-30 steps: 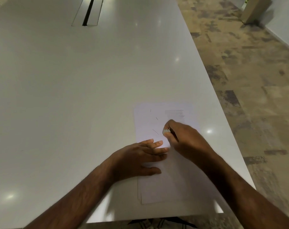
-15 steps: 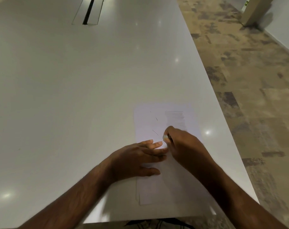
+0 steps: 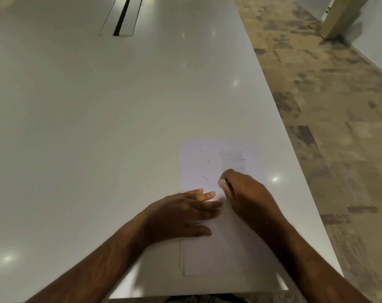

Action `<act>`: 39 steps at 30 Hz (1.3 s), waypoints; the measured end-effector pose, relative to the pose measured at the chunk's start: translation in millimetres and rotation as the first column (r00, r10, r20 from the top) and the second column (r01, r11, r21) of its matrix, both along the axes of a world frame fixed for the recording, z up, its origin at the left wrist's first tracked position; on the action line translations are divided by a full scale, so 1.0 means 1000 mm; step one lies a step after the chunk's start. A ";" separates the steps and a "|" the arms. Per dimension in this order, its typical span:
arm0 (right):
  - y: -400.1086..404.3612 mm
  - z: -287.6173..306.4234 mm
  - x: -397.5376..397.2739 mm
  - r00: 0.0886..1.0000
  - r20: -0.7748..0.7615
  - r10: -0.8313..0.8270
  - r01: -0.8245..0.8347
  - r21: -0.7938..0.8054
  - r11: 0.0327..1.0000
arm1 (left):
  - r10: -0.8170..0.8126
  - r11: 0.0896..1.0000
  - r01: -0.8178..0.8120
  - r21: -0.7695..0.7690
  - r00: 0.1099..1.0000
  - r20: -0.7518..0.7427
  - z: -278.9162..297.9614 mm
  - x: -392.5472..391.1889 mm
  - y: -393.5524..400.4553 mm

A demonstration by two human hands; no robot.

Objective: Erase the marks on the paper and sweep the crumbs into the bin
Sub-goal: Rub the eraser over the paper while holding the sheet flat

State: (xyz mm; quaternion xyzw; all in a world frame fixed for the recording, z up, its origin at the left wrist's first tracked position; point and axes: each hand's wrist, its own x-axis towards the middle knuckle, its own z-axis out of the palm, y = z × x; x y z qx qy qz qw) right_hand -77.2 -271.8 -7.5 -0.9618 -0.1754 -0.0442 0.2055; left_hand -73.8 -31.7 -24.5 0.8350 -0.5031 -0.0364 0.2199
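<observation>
Pinching eraser [image 3: 222, 182], right hand [image 3: 249, 193], left hand [image 3: 181, 213] flat on paper [image 3: 192, 167], writing illegible

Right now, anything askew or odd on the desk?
Nothing damaged or spilled. The paper lies slightly fanned at its near left corner, showing more than one sheet. Left hand pins it; right hand grips the eraser.

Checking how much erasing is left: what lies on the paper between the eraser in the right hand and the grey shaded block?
In the head view, only bare paper separates the eraser, pinched by the right hand, from the grey shaded block; the short pencil strokes lie leftward.
</observation>
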 end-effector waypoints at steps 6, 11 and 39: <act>0.000 0.007 0.023 0.997 -0.014 -0.079 0.080 0.019 0.997 | 0.001 1.000 0.000 0.025 1.000 -0.030 0.001 0.000 0.000; -0.002 0.000 -0.005 0.999 0.054 -0.002 0.007 -0.077 0.997 | 0.004 1.000 -0.004 0.008 0.999 -0.045 0.000 0.002 0.001; -0.001 0.018 0.039 0.976 -0.160 -0.146 0.140 -0.049 0.989 | 0.017 0.999 -0.020 -0.050 0.998 -0.054 -0.003 0.001 0.001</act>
